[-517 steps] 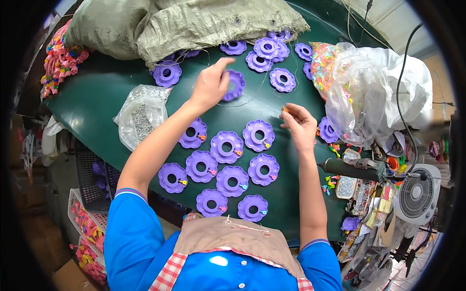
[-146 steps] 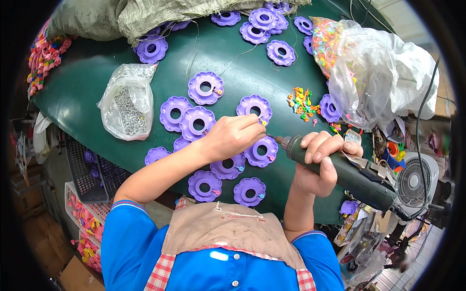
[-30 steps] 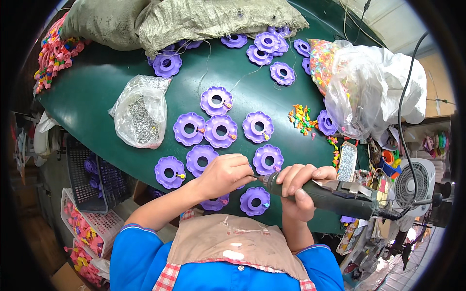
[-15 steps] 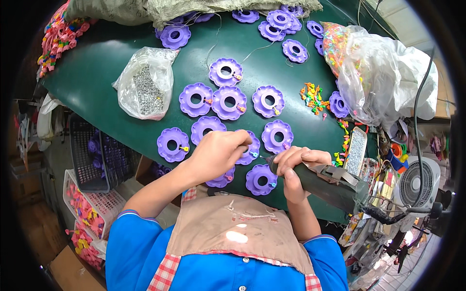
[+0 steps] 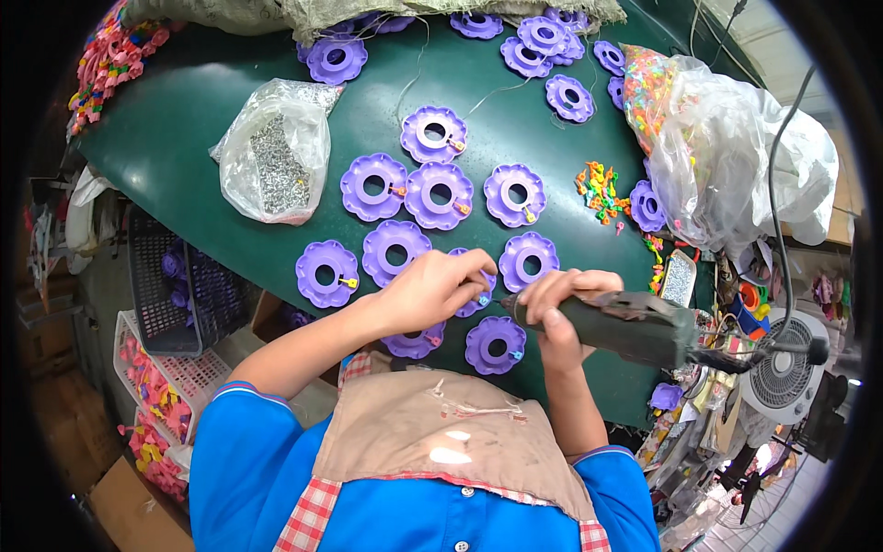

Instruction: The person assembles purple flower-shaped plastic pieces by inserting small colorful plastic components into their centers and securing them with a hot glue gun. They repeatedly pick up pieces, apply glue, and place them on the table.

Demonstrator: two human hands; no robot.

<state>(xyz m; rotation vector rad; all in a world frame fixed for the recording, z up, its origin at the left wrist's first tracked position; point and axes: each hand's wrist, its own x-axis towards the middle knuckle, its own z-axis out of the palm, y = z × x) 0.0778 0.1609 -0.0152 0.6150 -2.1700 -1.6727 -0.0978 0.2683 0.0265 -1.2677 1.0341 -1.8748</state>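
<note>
Purple scalloped discs (image 5: 418, 196) lie over the dark green table (image 5: 166, 156), some spread across the near half, others clustered at the far side. A grey-green sack (image 5: 354, 11) lies along the far edge; a whitish plastic bag (image 5: 727, 147) with coloured bits (image 5: 644, 101) sits at the far right, and a smaller clear bag (image 5: 244, 170) of silvery pieces (image 5: 280, 175) at the left. Near right, a dark green power screwdriver (image 5: 625, 327) points left, wrapped in the grip of the right hand (image 5: 561, 317). The left hand (image 5: 437, 287) bends over one of the discs, partly hiding it; whether its grip pinches anything I cannot tell. Small bright pegs (image 5: 602, 191) lie heaped at the right, and single ones sit on many of the discs.
</note>
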